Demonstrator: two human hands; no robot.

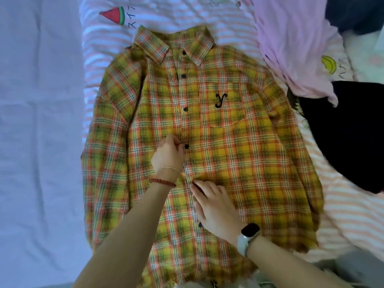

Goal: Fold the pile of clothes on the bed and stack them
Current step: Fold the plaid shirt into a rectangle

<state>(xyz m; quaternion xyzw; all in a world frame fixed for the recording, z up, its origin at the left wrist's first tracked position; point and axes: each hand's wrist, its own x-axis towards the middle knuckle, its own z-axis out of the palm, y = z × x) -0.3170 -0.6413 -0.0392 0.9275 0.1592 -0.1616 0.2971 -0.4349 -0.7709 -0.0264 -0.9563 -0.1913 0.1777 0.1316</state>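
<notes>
While the shirt lay flat and unfolded on the bed, folding had barely begun.
Left hand pinched the placket by a button; right hand rested on it with fingers relaxed. Pink garment and black garment waited beside it; no stack showed.

A pink-and-white striped sheet bore a watermelon print and a banana print; plain white bedding lay alongside.

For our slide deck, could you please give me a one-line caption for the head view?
Both hands, left and right, work the button placket of a yellow plaid shirt spread on the bed.
</notes>
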